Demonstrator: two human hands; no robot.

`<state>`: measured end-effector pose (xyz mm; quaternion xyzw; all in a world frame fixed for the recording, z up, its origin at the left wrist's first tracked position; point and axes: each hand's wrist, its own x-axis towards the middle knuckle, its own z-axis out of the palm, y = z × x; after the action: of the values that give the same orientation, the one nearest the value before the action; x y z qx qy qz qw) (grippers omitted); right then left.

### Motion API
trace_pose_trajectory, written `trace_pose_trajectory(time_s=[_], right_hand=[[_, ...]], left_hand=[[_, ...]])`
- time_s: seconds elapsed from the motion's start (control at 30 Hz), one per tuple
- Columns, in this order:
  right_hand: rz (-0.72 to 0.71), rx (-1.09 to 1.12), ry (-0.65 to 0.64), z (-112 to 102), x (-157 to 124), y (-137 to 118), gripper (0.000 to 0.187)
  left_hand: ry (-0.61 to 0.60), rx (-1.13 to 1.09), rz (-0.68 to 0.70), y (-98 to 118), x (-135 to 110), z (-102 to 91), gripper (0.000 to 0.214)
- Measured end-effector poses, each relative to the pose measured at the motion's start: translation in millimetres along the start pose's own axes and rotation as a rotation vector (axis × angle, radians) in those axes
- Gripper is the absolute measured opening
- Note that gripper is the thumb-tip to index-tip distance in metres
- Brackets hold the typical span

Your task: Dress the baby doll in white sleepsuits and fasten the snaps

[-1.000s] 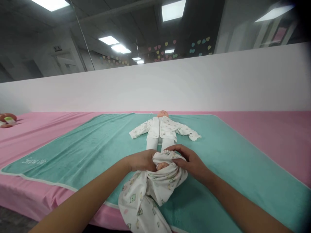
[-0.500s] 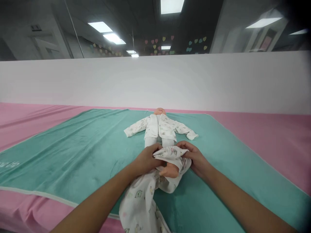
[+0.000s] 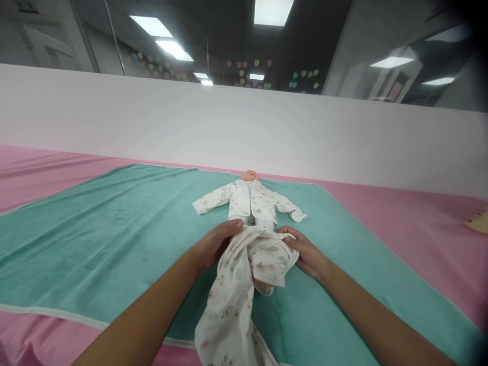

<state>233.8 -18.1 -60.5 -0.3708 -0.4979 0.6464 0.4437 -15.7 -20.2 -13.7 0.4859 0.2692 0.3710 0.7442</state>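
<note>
Trousers (image 3: 247, 259) between left hand (image 3: 213, 246), right hand (image 3: 307, 254)

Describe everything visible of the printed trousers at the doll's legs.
The printed trousers are soft white cloth with small pastel prints. The waist is bunched over the doll's legs; one loose leg trails over the teal blanket's near edge. The left hand and right hand grip the bunched top from either side.

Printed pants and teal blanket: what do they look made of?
The printed pants: thin soft knit, likely cotton, matte; they bunch and drape in loose folds where the left hand and right hand grip them. The teal blanket: plush, fleece- or velour-like, faint sheen with shaded nap streaks, pale bound edge. Exact fibre cannot be told.
</note>
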Motion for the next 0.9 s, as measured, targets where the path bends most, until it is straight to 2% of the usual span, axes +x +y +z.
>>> trace_pose_trajectory(time_s=[0.07,0.23,0.33,0.4,0.5,0.57,0.63,0.7,0.8,0.83,0.9], right_hand=[[-0.034,0.000,0.055,-4,-2,-2,0.032],[-0.176,-0.073,0.276,-20,-1,-5,0.030],[-0.194,-0.185,0.347,-23,6,1,0.030],[-0.201,-0.308,0.375,-21,10,7,0.031],[-0.215,-0.522,0.340,-18,15,13,0.032],[-0.213,-0.617,0.294,-14,15,13,0.032],[-0.217,-0.659,0.293,-6,15,9,0.030],[-0.269,-0.681,0.345,8,14,0,0.026],[-0.396,-0.745,0.374,42,11,-21,0.022],[-0.420,-0.793,0.317,55,11,-28,0.022],[-0.408,-0.934,0.110,83,11,-41,0.021]], left_hand=[[0.032,-0.036,0.041,2,0,-6.9,0.025],[0.276,0.040,0.193,6,3,-31.0,0.027],[0.308,0.079,0.182,4,6,-38.9,0.029],[0.235,0.105,0.114,3,6,-40.8,0.028],[0.013,0.207,-0.012,2,3,-41.4,0.028],[-0.050,0.250,-0.015,1,1,-41.1,0.028],[-0.002,0.250,0.036,-3,1,-40.1,0.026],[0.075,0.225,0.099,-8,4,-38.4,0.026],[0.147,0.151,0.201,-14,12,-36.3,0.030],[0.148,0.118,0.221,-16,14,-36.0,0.031],[0.139,0.056,0.233,-16,16,-36.2,0.032]])
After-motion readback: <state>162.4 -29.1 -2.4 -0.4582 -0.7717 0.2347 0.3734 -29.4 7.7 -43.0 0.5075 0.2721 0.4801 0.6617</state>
